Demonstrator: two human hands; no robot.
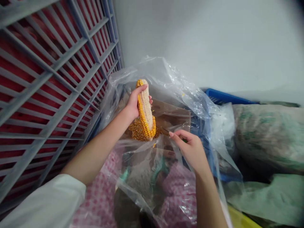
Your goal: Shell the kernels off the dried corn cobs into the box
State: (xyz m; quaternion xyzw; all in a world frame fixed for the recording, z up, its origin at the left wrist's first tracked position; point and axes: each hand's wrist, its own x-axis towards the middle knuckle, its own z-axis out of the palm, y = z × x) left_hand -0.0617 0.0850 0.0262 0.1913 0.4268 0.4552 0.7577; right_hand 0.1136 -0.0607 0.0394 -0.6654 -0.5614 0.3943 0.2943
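Note:
My left hand [134,103] is wrapped round an ear of corn [147,109], held upright and slightly tilted over a clear plastic bag. A wide strip of bare pale cob faces me, with yellow kernels along its left side and lower end. My right hand [190,146] pinches a slim, dark-shafted tool [165,131], with a bit of green showing at the palm. The tool's tip points left toward the ear's lower end; whether it touches is unclear. Below the ear lies a heap of loose corn kernels [139,130] in the bag [166,71].
A tall grey slatted plastic crate [53,76] with red contents rises close on the left. On the right are a blue basket [228,97], a stuffed whitish sack [270,136] and a pale green sheet [275,198]. A white wall [209,41] stands behind.

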